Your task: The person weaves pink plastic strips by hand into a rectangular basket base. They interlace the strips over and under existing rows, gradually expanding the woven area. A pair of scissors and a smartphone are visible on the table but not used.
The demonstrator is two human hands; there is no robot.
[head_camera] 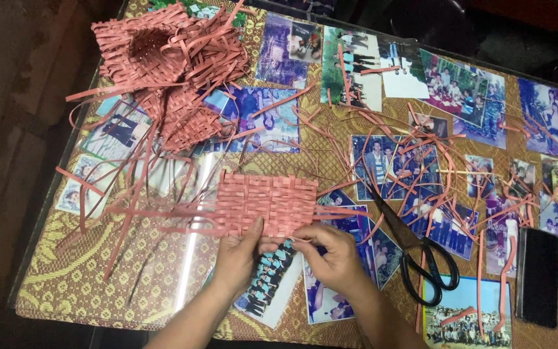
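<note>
A flat woven panel of pink strips (266, 201) lies on the glass table top in front of me. My left hand (240, 255) presses its near edge with the thumb on the weave. At the panel's lower right edge my right hand (334, 255) pinches a thin pink strip end. Loose pink strips (134, 213) stick out from the panel's left side.
A pile of half-woven pink baskets (163, 61) sits at the far left. Black scissors (414, 249) lie to the right of my hands, a black phone (538, 274) further right. Photographs (463, 90) lie under the glass, with strip offcuts (421, 161) scattered over them.
</note>
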